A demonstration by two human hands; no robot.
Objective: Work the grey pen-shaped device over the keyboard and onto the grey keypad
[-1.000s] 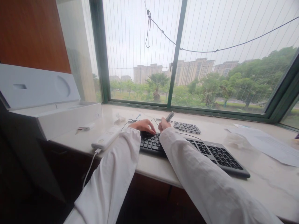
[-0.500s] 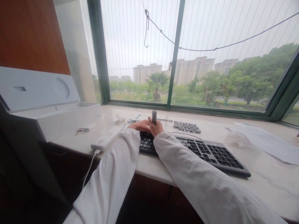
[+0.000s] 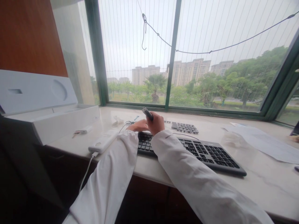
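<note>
A black keyboard [image 3: 216, 157] lies along the front of the white counter, many of its right-hand keys off and the sockets bare. My right hand [image 3: 157, 123] is wrapped round a dark brush-like tool [image 3: 148, 114], which tilts up to the left above the keyboard's left part. Just left of it, my left hand [image 3: 139, 125] rests at the keyboard's upper left edge; its fingers are mostly hidden behind my right hand. Loose black keycaps [image 3: 184, 127] stand in rows behind the keyboard.
An open white box [image 3: 65, 124] is at the left, with a small white item with keys [image 3: 83, 130] beside it. A white power bank [image 3: 102, 143] has a cable plugged in. Papers [image 3: 263, 143] and clear plastic [image 3: 234, 139] lie at the right. Another person's hand [image 3: 294, 137] shows at the right edge.
The tool in my right hand has tipped from upright to leaning left. The view has shifted slightly, and another person's hand has come into view at the right edge.
</note>
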